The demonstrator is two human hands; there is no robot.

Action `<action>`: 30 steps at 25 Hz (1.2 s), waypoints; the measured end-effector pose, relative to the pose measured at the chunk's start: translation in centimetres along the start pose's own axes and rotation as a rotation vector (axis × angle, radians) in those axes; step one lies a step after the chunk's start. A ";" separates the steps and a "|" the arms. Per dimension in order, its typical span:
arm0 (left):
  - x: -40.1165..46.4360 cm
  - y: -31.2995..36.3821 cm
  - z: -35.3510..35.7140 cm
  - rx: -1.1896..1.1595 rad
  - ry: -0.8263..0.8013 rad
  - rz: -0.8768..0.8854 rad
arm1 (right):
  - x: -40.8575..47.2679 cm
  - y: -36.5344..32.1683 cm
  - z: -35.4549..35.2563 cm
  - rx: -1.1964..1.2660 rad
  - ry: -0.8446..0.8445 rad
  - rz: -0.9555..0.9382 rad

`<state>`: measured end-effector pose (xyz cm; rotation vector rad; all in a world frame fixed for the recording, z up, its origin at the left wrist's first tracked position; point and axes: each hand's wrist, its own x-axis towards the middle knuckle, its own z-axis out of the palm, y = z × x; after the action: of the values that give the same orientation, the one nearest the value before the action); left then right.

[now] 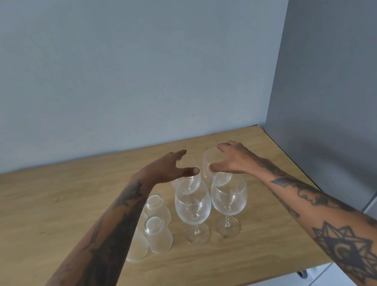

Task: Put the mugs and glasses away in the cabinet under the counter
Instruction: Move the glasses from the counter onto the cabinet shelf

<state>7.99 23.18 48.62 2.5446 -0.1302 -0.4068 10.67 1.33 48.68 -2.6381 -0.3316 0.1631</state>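
Observation:
Several clear wine glasses stand upright on the wooden counter. Two near ones are the front left wine glass and the front right wine glass. Behind them stand the back left wine glass and the back right wine glass. My left hand reaches over the back left glass with fingers spread, thumb at its rim. My right hand is curled around the bowl of the back right glass, not visibly clamped. Upturned tumblers stand to the left, partly hidden by my left forearm.
A pale wall runs behind the counter. A tall grey cabinet side closes off the right end. Below the counter's front edge a white cabinet front with a handle shows. Bare wood stretches to the left.

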 end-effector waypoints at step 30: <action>-12.0 -10.0 -1.3 0.078 0.485 -0.073 | -6.1 -14.5 3.8 -0.045 0.050 -0.513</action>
<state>-2.87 34.41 47.38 2.6504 0.1318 0.1988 1.14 13.85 52.47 -2.4998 -0.9830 -0.0799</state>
